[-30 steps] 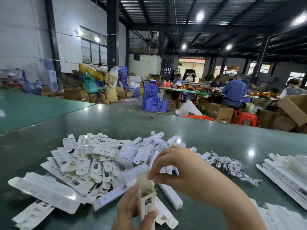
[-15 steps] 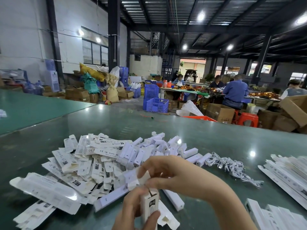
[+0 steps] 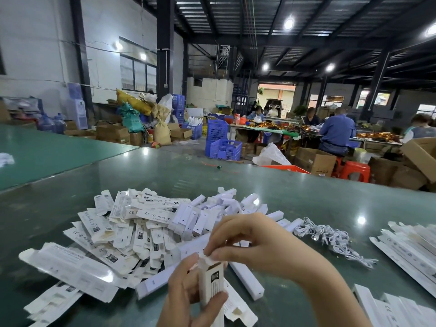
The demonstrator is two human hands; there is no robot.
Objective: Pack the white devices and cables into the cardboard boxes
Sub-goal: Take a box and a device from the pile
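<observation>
View from the head camera over a green counter (image 3: 306, 204) in a warehouse workroom. The left hand (image 3: 186, 296) holds a narrow white box (image 3: 212, 286) upright at the lower centre of the frame, its thumb and fingers curled round the box's sides. The right hand (image 3: 254, 241) reaches in from the right; its thumb and forefinger pinch the small flap at the box's top end, while the other fingers curl loosely above. Whether a device already sits inside the box cannot be told.

Behind and left of the hands lies a loose pile of flat, printed box blanks (image 3: 132, 232) mixed with white stick-shaped devices (image 3: 195, 218); 1 long device (image 3: 245, 279) lies on the counter just beside the held box, to its right. A tangle of white cables (image 3: 330, 239) rests on the counter right of the pile, apart from the hands. Further flat blanks are stacked at the right edge (image 3: 410, 253) and at the lower right corner (image 3: 396, 310).

Beyond the counter stand blue plastic crates (image 3: 224, 147), brown cartons (image 3: 316, 159), filled sacks and a red stool (image 3: 354, 171). Several seated workers (image 3: 337, 135) sit at a far table strewn with orange goods.
</observation>
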